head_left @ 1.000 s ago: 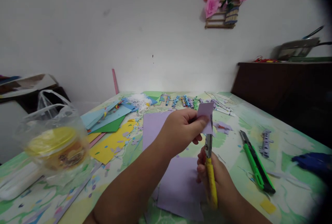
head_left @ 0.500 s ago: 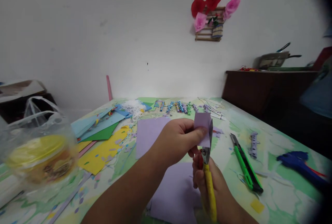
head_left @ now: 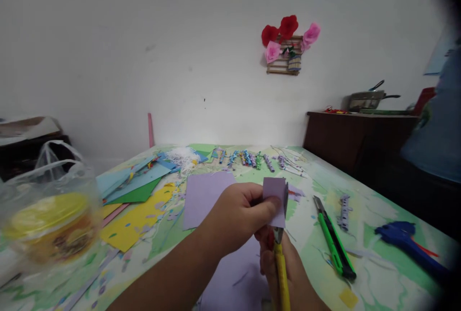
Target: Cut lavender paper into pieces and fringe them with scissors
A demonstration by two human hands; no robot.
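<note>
A small purple paper piece [head_left: 274, 195] is pinched between the thumb and fingers of my left hand [head_left: 247, 207]. Scissors [head_left: 281, 267] with a yellow-wrapped handle are held by my right hand [head_left: 288, 272], blades pointing up along the right edge of the paper piece. One large purple sheet [head_left: 207, 198] lies beyond my left hand, and another purple sheet [head_left: 234, 277] lies beneath my hands, with a thin sliver on it. To the right rests a green box cutter [head_left: 334, 243], blade end pointing away.
A bagged tub with a yellow lid [head_left: 50, 215] stands left, near blue, green and yellow papers [head_left: 139, 215]. Several rolled paper pieces [head_left: 248, 158] line the back. A blue glue gun [head_left: 410, 243] lies right. Beyond the table, a person in blue [head_left: 435, 118] is at the far right.
The view has tilted up, so the table and hands appear lower. A thin sliver now shows on the near purple sheet. More of the person at the right is visible.
</note>
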